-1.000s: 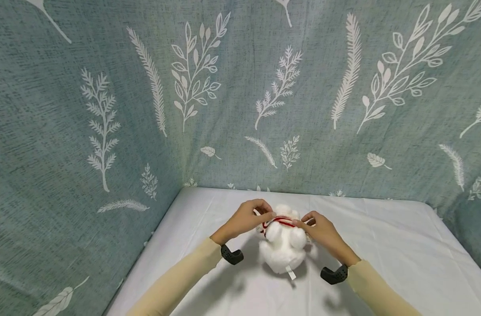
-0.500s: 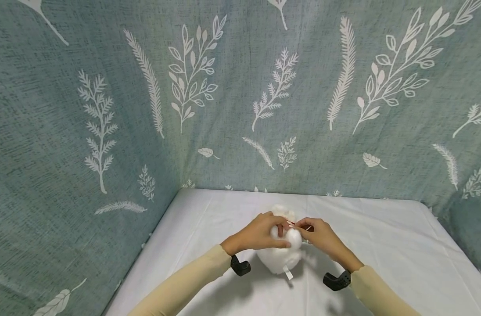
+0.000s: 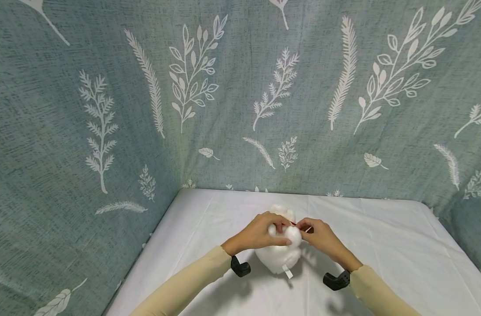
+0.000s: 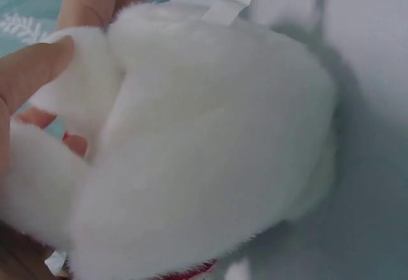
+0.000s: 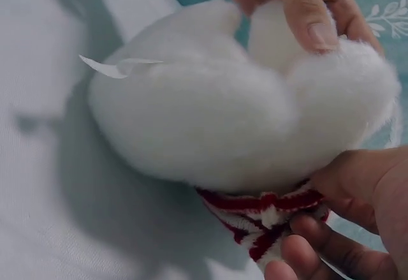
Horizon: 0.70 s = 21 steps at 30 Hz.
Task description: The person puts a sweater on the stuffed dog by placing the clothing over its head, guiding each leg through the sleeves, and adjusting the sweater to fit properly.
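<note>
A fluffy white plush toy [image 3: 278, 259] lies on the white-covered table, with a white tag [image 3: 288, 271] at its near end. My left hand [image 3: 259, 231] reaches over the toy, thumb and fingers round one of its stubby rounded parts [image 5: 350, 95]. The left wrist view shows the left thumb [image 4: 38, 69] pressed into the white fur [image 4: 204, 140]. At the toy's right side, my right hand [image 3: 322, 236] pinches a red-and-white knitted piece [image 5: 268, 219] that sits against the toy's body. In the head view that knit is mostly hidden by both hands.
A white cloth [image 3: 382, 254] covers the table. Grey-green curtains [image 3: 232, 87] with a white leaf print stand behind and to the left. Each wrist carries a black camera mount, one on the left [image 3: 240, 267] and one on the right [image 3: 337, 281].
My left hand has left the red band's left end and moved right and nearer, over the toy's rounded parts. My right hand stays at the right side, fingers still on the knit.
</note>
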{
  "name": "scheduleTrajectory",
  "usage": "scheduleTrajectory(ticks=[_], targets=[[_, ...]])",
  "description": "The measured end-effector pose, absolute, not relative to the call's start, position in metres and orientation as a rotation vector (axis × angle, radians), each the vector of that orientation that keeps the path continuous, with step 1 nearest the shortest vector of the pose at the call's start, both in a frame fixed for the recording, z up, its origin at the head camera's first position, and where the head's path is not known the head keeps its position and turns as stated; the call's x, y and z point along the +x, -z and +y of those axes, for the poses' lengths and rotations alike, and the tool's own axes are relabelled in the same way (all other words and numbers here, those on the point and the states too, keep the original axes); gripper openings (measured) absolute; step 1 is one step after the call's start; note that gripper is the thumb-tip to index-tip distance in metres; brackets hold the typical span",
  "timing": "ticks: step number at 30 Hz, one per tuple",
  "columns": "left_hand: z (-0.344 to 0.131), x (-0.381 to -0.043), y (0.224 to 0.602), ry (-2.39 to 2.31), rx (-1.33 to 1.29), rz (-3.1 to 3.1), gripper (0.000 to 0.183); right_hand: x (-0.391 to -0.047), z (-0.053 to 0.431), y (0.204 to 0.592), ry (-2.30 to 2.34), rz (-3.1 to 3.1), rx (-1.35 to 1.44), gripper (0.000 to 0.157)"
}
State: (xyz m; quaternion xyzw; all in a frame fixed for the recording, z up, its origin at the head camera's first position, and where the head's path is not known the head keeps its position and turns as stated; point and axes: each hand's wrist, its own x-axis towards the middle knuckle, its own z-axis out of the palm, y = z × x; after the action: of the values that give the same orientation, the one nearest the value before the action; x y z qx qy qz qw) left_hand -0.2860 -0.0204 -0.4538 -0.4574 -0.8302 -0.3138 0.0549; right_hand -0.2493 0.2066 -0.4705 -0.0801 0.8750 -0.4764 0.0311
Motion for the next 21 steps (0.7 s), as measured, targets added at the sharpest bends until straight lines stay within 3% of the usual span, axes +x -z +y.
scheduleTrajectory(ticks=[8, 15, 21], targets=[[-0.017, -0.281, 0.455, 0.917, -1.282, -2.607, 0.036, -0.247, 0.209, 0.463, 1.627, 2.551, -0.273, 0.022], [-0.007, -0.275, 0.453, 0.781, -1.181, -2.644, 0.037, -0.244, 0.212, 0.457, 1.628, 2.615, -0.356, 0.012], [-0.002, -0.269, 0.454, 0.729, -1.065, -2.639, 0.035, -0.239, 0.216, 0.454, 1.616, 2.643, -0.433, 0.013]])
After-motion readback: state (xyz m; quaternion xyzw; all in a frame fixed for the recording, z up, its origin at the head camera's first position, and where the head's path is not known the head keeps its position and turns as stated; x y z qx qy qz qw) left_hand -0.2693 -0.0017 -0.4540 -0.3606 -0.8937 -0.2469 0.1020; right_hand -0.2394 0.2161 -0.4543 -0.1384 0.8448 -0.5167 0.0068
